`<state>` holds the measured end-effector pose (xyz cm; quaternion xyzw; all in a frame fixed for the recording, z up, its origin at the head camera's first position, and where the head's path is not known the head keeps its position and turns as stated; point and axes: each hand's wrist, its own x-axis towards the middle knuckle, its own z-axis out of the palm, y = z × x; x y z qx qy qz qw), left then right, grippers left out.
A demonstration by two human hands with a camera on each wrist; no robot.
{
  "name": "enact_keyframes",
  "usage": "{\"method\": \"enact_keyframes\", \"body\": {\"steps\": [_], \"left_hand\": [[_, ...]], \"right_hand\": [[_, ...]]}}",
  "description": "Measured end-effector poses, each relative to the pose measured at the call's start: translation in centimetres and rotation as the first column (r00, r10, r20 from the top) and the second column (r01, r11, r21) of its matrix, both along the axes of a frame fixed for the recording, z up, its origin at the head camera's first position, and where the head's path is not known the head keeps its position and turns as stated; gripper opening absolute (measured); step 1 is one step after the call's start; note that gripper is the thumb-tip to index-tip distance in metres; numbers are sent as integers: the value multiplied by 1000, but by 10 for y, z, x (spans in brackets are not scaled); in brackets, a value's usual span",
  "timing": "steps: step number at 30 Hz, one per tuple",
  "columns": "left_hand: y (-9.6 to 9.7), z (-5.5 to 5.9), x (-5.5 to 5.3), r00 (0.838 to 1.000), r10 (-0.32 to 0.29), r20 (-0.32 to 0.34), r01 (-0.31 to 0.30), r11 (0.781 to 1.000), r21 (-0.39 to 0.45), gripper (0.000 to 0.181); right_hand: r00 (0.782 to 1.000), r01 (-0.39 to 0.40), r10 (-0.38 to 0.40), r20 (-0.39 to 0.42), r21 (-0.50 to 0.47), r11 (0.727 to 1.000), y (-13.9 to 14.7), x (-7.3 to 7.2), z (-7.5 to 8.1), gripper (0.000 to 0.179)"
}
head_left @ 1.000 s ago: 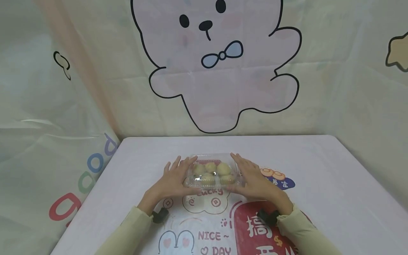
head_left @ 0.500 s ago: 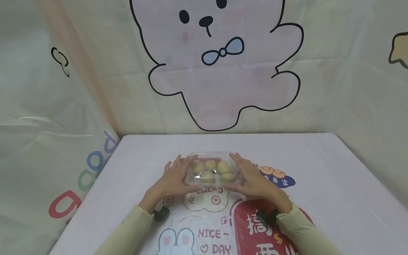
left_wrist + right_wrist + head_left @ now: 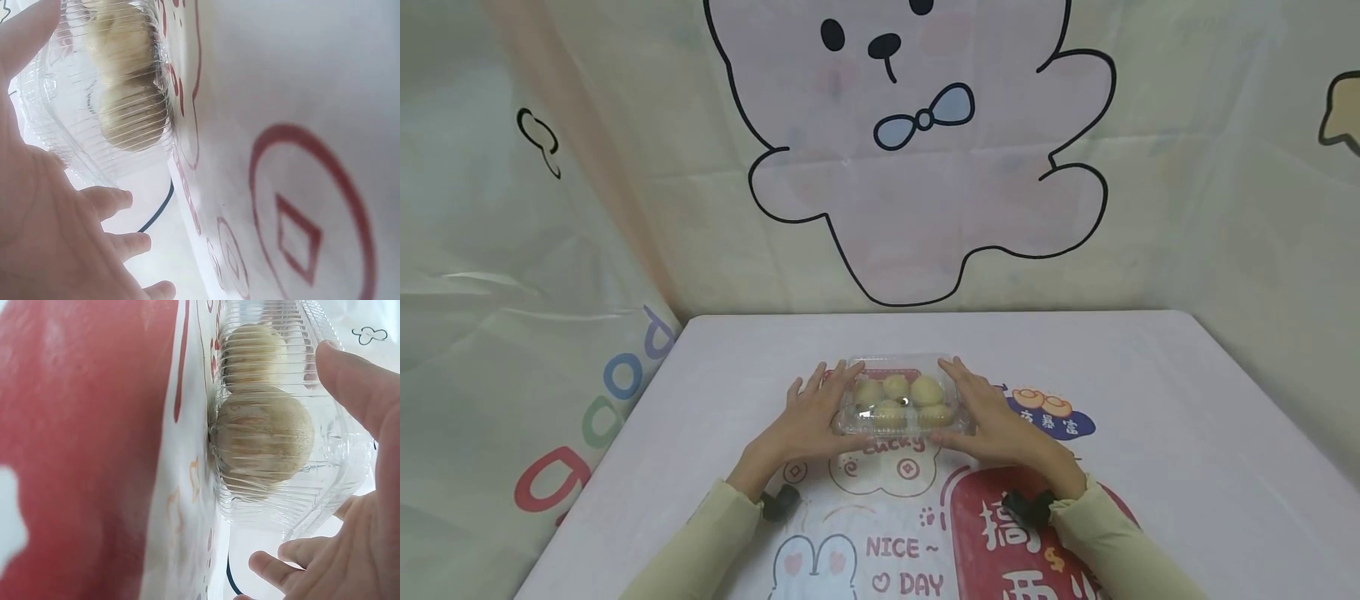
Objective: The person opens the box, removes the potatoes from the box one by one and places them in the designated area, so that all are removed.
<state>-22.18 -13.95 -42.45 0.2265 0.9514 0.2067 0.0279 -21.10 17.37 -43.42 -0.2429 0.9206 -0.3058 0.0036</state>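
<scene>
We see the fingers (image 3: 112,201) of the left hand (image 3: 811,422) extended and fanned apart, none curled, at the left end of a clear plastic container (image 3: 857,424). The fingers (image 3: 275,570) of the right hand (image 3: 996,422) lie likewise straight and spread at its right end. Both thumbs point inward along the container's near side; we cannot tell how firmly any fingertip bears on the plastic. The container rests flat between the hands, near the middle of the white surface (image 3: 1157,417), and through its ribbed wall we count at least five pale, rounded pieces (image 3: 927,392).

At each wrist we note a small dark device (image 3: 781,503), then a pale sleeve (image 3: 700,542). Printed on the surface just in front of the container is the word "Lucky" (image 3: 893,446); nearer to the person we read "NICE ~ DAY" (image 3: 892,548) beside a red panel (image 3: 981,533), and to the right lies a blue motif (image 3: 1058,423). Behind the surface hangs a backdrop (image 3: 1157,225) bearing a bear drawing (image 3: 895,217) with a blue bow tie (image 3: 923,117).
</scene>
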Motion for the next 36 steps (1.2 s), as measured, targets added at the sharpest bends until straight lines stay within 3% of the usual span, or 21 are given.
{"method": "enact_keyframes", "body": {"steps": [19,36], "left_hand": [[2,-2,-1,1000,0,-6,0,1000,-7,107],[-1,2,2,997,-17,73,16,1000,15,102]], "right_hand": [[1000,3,-2,8,-22,1000,1,-3,-3,101],[999,-34,36,37,-42,999,4,-3,-4,97]]}}
